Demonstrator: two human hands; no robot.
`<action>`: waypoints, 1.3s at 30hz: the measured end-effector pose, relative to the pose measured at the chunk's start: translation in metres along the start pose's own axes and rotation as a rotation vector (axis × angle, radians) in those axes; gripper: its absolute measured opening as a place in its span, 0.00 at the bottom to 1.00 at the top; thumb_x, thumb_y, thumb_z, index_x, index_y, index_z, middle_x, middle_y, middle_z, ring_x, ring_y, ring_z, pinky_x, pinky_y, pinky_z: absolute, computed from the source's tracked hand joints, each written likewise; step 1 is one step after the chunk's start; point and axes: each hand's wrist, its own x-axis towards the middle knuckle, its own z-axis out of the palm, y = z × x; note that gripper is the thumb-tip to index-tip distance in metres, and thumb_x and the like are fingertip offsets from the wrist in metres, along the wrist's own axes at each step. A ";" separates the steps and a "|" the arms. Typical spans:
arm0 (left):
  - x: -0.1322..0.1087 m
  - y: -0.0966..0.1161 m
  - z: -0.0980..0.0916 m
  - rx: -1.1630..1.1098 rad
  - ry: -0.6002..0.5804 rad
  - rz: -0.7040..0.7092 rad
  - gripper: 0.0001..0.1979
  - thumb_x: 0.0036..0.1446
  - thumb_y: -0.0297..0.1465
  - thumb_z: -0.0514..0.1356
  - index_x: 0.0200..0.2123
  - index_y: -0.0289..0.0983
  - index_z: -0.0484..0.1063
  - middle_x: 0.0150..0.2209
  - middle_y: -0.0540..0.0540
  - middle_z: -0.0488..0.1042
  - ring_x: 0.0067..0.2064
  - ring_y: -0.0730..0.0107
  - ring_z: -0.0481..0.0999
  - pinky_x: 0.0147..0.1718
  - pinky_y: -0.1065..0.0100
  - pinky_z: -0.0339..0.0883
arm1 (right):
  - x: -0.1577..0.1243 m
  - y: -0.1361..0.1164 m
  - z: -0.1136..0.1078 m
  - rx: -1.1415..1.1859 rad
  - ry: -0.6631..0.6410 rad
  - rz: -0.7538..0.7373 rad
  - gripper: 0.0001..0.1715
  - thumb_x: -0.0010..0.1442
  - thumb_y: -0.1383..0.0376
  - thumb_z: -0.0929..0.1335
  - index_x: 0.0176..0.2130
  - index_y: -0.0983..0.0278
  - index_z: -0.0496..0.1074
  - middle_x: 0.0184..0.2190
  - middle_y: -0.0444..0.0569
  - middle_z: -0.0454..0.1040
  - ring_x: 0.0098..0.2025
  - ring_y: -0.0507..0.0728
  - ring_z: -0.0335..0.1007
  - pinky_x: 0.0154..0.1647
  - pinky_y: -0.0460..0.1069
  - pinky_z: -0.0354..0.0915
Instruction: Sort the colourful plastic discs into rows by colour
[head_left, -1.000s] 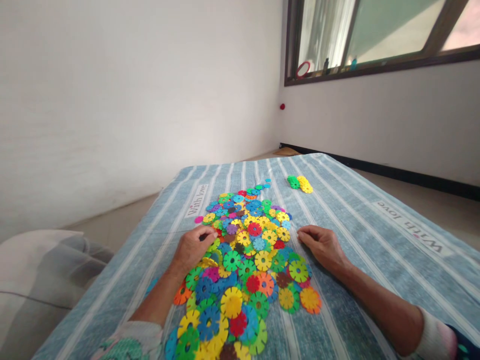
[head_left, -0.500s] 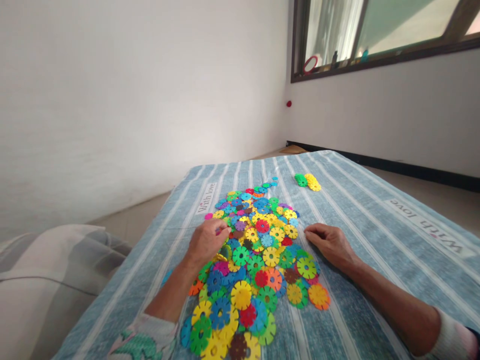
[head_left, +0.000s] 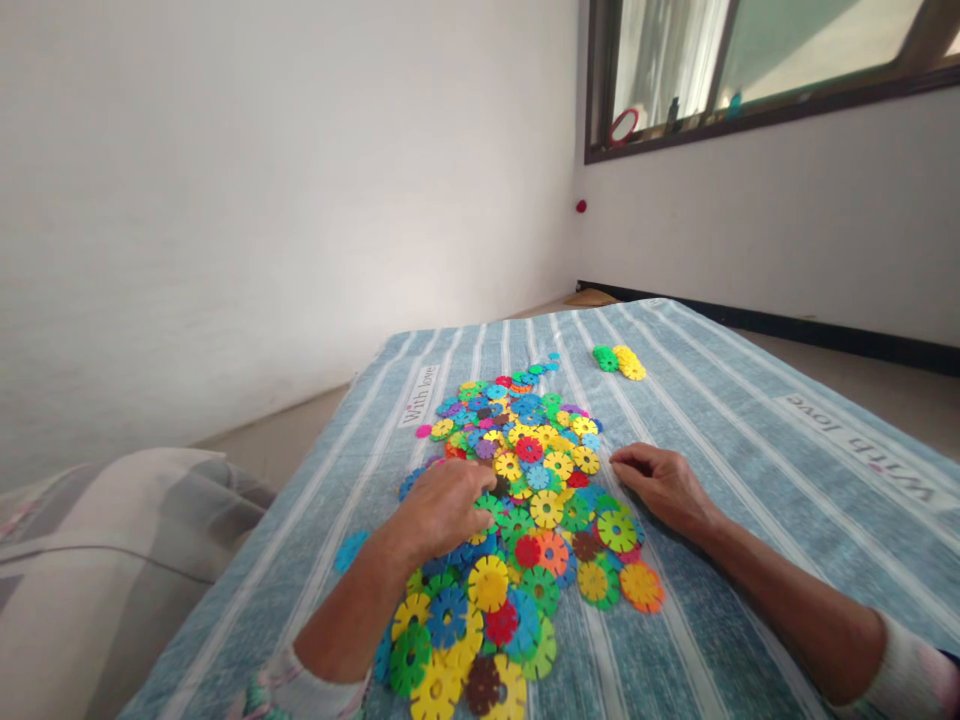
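"Where did the notched, round plastic discs of many colours (head_left: 517, 533) lie?"

"Heaped lengthwise on the blue-and-white striped cloth (head_left: 720, 440). The bare left hand (head_left: 442, 505) was over the heap's left side, its thumb parted from its fingers."

"And the bare right hand (head_left: 664, 482)?"

"Just beside the heap's right side, fingers curled toward the thumb; I couldn't tell whether they pinched anything."

"Farther out?"

"Overlapping green discs (head_left: 605, 358) lay beside overlapping yellow discs (head_left: 630, 364), well apart from the heap, near the far edge. Striped cloth stretched to the right edge."

"The room?"

"White wall (head_left: 285, 180), dark-framed glass window (head_left: 795, 50), red-rimmed oval mirror (head_left: 624, 126) at its sill. Grey-and-white fabric (head_left: 112, 570) bulged past the left edge."
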 end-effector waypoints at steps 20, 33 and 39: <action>0.008 0.011 0.017 -0.195 -0.008 0.102 0.13 0.45 0.27 0.59 0.36 0.40 0.77 0.34 0.47 0.77 0.38 0.61 0.75 0.35 0.68 0.61 | 0.001 -0.004 0.000 0.000 0.018 -0.034 0.12 0.55 0.61 0.65 0.32 0.63 0.76 0.27 0.45 0.76 0.30 0.55 0.71 0.32 0.48 0.64; 0.006 0.013 0.017 -0.233 -0.035 0.104 0.06 0.41 0.26 0.58 0.27 0.37 0.70 0.29 0.50 0.70 0.33 0.66 0.70 0.30 0.70 0.57 | 0.001 -0.006 -0.001 -0.006 0.017 -0.055 0.11 0.55 0.63 0.65 0.32 0.64 0.76 0.28 0.46 0.76 0.31 0.54 0.72 0.32 0.47 0.64; 0.008 0.007 0.015 -0.439 -0.055 0.039 0.01 0.42 0.29 0.57 0.23 0.38 0.66 0.22 0.56 0.62 0.26 0.73 0.63 0.25 0.72 0.50 | 0.002 -0.006 0.000 0.000 0.013 -0.068 0.11 0.55 0.63 0.65 0.32 0.63 0.76 0.28 0.46 0.76 0.31 0.55 0.72 0.33 0.48 0.65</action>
